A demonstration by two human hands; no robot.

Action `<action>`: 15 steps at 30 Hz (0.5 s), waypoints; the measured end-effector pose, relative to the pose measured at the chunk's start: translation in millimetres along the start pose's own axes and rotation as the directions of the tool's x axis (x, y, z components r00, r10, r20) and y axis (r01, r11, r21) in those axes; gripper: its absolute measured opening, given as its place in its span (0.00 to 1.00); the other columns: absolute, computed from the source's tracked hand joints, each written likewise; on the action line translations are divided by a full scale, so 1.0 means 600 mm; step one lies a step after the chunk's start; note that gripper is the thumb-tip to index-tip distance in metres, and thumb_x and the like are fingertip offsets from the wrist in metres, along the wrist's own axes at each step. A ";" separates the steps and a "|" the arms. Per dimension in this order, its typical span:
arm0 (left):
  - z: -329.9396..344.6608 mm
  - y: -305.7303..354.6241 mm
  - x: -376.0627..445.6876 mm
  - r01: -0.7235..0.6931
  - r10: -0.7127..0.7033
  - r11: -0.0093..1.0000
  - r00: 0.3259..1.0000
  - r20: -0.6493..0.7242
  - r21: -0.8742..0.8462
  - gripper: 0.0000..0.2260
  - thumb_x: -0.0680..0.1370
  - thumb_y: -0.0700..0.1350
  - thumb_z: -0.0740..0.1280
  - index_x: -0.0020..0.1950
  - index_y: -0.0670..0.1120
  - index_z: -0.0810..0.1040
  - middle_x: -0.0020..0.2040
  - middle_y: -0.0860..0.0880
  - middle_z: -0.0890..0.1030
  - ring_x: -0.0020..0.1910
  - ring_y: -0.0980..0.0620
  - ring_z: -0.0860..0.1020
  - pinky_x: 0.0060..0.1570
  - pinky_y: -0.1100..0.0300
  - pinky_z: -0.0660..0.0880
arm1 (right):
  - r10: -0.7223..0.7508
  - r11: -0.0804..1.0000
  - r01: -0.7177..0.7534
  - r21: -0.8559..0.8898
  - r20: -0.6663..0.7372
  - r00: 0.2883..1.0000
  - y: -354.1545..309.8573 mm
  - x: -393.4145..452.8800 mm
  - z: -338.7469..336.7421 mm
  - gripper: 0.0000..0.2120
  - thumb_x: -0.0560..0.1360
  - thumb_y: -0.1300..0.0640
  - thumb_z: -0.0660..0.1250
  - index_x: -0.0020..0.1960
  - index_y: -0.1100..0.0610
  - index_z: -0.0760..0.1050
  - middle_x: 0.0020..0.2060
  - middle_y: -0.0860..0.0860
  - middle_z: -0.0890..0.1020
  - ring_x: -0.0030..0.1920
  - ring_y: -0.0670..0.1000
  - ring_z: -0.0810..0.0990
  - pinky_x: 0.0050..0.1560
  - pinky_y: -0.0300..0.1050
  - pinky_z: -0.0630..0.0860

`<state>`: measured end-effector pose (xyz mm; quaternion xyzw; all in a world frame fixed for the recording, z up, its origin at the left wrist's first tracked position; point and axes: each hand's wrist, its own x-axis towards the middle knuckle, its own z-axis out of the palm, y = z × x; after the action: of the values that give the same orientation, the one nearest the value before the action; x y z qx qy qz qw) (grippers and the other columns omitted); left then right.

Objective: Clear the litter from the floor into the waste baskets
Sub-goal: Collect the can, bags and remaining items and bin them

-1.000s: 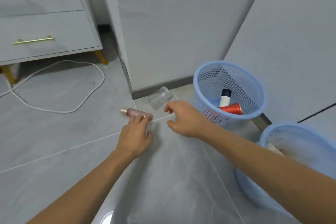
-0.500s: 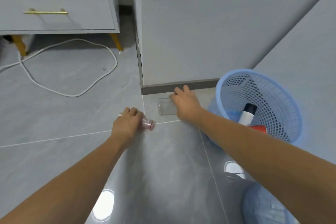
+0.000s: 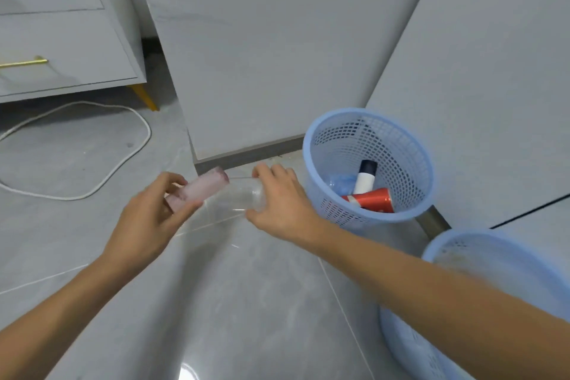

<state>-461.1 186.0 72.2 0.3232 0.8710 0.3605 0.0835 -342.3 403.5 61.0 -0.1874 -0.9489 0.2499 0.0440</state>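
Note:
My left hand (image 3: 148,219) grips a small pink bottle (image 3: 200,191), lifted off the floor and blurred. My right hand (image 3: 280,200) holds a clear plastic cup (image 3: 237,196) on its side, just right of the bottle. The two items nearly touch between my hands. To the right stands a blue mesh waste basket (image 3: 314,170) holding a red can (image 3: 370,200), a white bottle with a dark cap (image 3: 364,177) and a blue wrapper. A second blue basket (image 3: 481,244) sits at the lower right, partly hidden behind my right forearm.
A grey cabinet corner with a dark plinth (image 3: 246,156) stands right behind my hands. A white cable (image 3: 123,160) loops over the grey tiled floor at the left, below a drawer unit (image 3: 61,49) with gold handles and legs.
Both hands have closed on their items and lifted them off the floor: the left took the pink bottle, the right took the clear cup. The view has swung back toward the baskets.

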 end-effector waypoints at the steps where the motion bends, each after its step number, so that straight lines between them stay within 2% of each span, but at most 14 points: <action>1: -0.008 0.024 0.012 -0.056 0.055 0.998 0.998 -0.032 -0.028 0.13 0.76 0.57 0.71 0.56 0.55 0.74 0.50 0.55 0.80 0.44 0.59 0.76 0.44 0.63 0.72 | -0.004 1.000 0.005 0.016 -0.065 0.998 -0.006 -0.008 -0.029 0.25 0.69 0.50 0.74 0.62 0.50 0.68 0.56 0.51 0.71 0.58 0.56 0.72 0.57 0.53 0.74; 3: -0.018 0.073 0.039 -0.161 0.156 0.985 0.985 -0.078 -0.067 0.11 0.77 0.52 0.73 0.57 0.53 0.77 0.52 0.53 0.79 0.49 0.59 0.76 0.49 0.70 0.70 | 0.007 0.998 0.004 0.061 -0.184 0.983 -0.013 -0.022 -0.086 0.26 0.69 0.51 0.74 0.64 0.50 0.71 0.56 0.49 0.70 0.55 0.55 0.76 0.56 0.52 0.76; 6: -0.024 0.151 0.081 -0.223 0.206 0.962 0.972 -0.114 -0.157 0.11 0.77 0.46 0.74 0.59 0.52 0.78 0.54 0.51 0.79 0.51 0.55 0.77 0.52 0.63 0.73 | 0.044 0.990 0.000 0.144 -0.302 0.952 -0.017 -0.045 -0.165 0.27 0.69 0.52 0.74 0.66 0.49 0.72 0.57 0.48 0.71 0.52 0.53 0.77 0.55 0.50 0.75; 9: -0.013 0.224 0.114 -0.291 0.269 0.926 0.956 -0.120 -0.241 0.13 0.77 0.41 0.73 0.61 0.49 0.80 0.56 0.50 0.79 0.53 0.54 0.79 0.52 0.67 0.75 | 0.051 0.992 0.003 0.129 -0.415 0.908 0.002 -0.062 -0.228 0.29 0.69 0.50 0.76 0.68 0.51 0.70 0.58 0.49 0.74 0.54 0.51 0.76 0.55 0.46 0.72; 12: 0.018 0.281 0.138 -0.366 0.348 0.902 0.930 -0.116 -0.231 0.15 0.74 0.42 0.74 0.60 0.50 0.83 0.54 0.50 0.79 0.51 0.55 0.79 0.50 0.65 0.75 | 0.178 0.982 -0.131 0.133 -0.464 0.867 0.057 -0.073 -0.272 0.29 0.68 0.50 0.76 0.66 0.50 0.70 0.57 0.49 0.75 0.55 0.50 0.74 0.51 0.42 0.68; 15: 0.067 0.327 0.152 -0.389 0.382 0.908 0.921 -0.074 -0.156 0.14 0.71 0.43 0.75 0.57 0.51 0.83 0.50 0.52 0.81 0.47 0.55 0.79 0.47 0.66 0.74 | 0.272 0.961 -0.263 0.086 -0.465 0.842 0.119 -0.084 -0.290 0.30 0.67 0.52 0.76 0.66 0.49 0.69 0.57 0.50 0.74 0.59 0.54 0.75 0.51 0.44 0.69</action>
<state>-418.3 370.3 184.6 0.4730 0.7582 0.4485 0.0193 -240.7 521.7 178.0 -0.3728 -0.8714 0.2093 0.2405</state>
